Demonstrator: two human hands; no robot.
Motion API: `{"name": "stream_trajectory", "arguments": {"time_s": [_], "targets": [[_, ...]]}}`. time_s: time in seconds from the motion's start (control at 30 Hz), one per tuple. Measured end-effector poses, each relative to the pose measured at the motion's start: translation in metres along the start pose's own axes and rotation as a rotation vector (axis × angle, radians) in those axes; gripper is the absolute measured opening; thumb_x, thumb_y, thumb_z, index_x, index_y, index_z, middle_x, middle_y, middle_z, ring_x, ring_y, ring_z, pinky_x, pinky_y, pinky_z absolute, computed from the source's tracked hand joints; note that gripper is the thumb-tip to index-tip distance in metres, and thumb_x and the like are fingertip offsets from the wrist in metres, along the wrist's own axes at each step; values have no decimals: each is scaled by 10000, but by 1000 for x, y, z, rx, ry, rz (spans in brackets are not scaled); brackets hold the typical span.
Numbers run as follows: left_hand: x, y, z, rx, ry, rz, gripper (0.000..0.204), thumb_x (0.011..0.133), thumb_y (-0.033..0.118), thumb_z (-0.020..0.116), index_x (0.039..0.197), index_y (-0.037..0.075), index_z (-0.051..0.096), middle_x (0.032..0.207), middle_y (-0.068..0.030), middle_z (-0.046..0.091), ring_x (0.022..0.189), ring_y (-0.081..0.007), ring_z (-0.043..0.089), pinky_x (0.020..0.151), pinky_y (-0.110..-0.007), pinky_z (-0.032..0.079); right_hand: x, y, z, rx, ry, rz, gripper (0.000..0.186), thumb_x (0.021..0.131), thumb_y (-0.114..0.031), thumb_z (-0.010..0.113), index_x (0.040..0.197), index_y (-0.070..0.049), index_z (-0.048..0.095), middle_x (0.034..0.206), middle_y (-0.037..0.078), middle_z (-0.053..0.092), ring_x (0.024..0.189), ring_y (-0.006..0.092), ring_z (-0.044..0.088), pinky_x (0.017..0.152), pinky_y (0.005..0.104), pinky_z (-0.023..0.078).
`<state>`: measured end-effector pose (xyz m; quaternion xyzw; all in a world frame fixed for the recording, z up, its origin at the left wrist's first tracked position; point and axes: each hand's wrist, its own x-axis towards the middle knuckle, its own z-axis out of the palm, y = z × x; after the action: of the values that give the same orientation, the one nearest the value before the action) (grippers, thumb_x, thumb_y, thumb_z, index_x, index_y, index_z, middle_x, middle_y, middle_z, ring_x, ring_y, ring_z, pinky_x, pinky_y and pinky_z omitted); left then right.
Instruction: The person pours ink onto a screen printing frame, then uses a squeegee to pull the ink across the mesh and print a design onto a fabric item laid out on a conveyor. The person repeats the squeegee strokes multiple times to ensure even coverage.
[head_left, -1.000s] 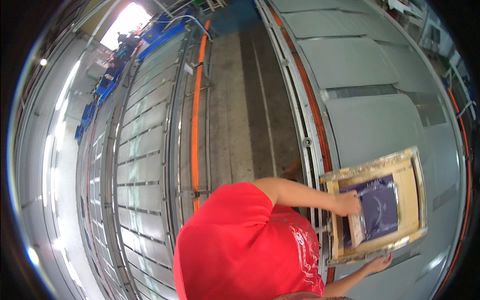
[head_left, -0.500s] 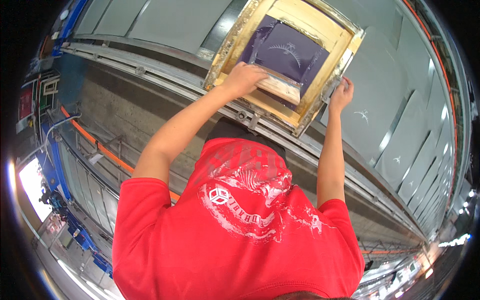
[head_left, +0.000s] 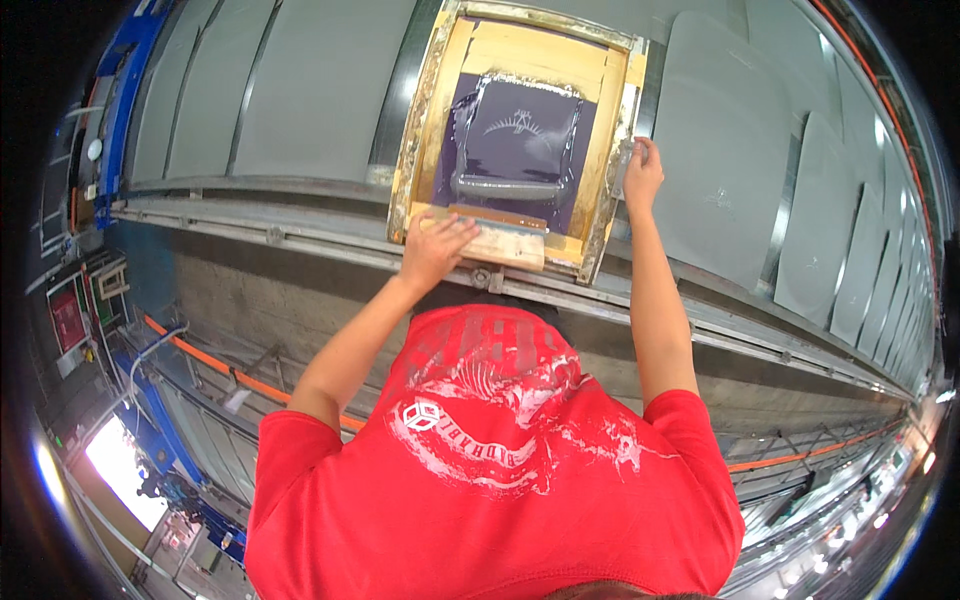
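Observation:
A screen-printing frame with gold-coloured inner borders lies over the table ahead of me. Its dark purple mesh carries a light fan-shaped design, with wet ink around it and a grey ink ridge below. My left hand is closed around the left part of a wooden-handled squeegee, which lies across the frame's near end. At the frame's right side, my right hand has its fingers curled on a small clear or metallic piece at the edge. What exactly they pinch is partly hidden.
Flat grey panels line the table on the left, and more grey panels with faint printed marks run off to the right. A metal rail follows the table's near edge. Behind me on the left runs an orange pipe.
My left hand has drawn the squeegee toward me, off the middle of the mesh to the near end. My right hand stays at the frame's side. The whole view has turned slightly.

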<state>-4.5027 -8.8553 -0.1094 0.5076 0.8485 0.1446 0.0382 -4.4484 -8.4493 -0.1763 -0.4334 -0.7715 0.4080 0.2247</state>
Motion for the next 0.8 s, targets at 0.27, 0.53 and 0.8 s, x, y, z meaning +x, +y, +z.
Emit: {"name": "stream_trajectory", "arguments": {"time_s": [0.27,0.53,0.8], "targets": [[114,-45,4,21,99,6,444,800,154,758,1234,233,709,1266,28,716,1171,-174,655,990,-486,361,0,-68,-46,-613,-273,-488,379,912,-376,720,1227,-167,706,1266,146,632,1123,316,607,939,441,503],[260,-98,-31,-134,-93,-117,315,797,167,744,1101,236,791,1009,-25,771,879,-229,691,933,-405,350,36,-121,38,-387,-492,-514,397,775,-173,815,1148,-66,731,1170,144,663,1117,338,615,977,442,503],[139,-54,-9,-120,-74,-34,352,775,187,789,1124,226,763,1144,24,753,1085,-153,673,922,-433,374,-102,-84,2,-282,-531,-469,438,747,-47,778,1171,-28,672,1179,145,630,1162,343,587,1016,440,481]]}}
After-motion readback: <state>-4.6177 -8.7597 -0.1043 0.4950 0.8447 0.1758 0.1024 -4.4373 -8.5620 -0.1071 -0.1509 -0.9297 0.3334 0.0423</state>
